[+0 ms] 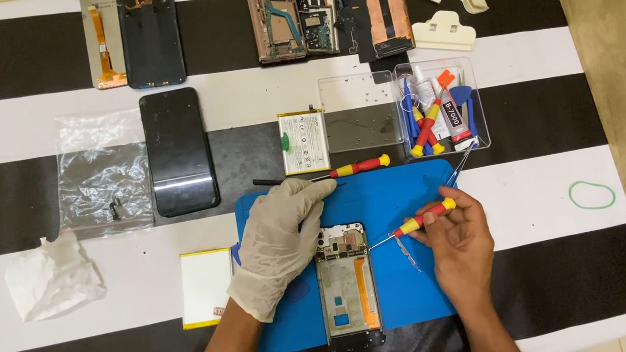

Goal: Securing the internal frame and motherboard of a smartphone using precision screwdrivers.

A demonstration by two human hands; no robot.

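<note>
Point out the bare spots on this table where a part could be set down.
Free: the strip between the green rubber band and the right hand, and the black stripe below the crumpled tissue. Crowded: the blue mat around the opened phone, and the top row by the tool tray.

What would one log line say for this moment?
left hand: steadies opened phone | right hand: holds screwdriver | tip at phone's top
</note>
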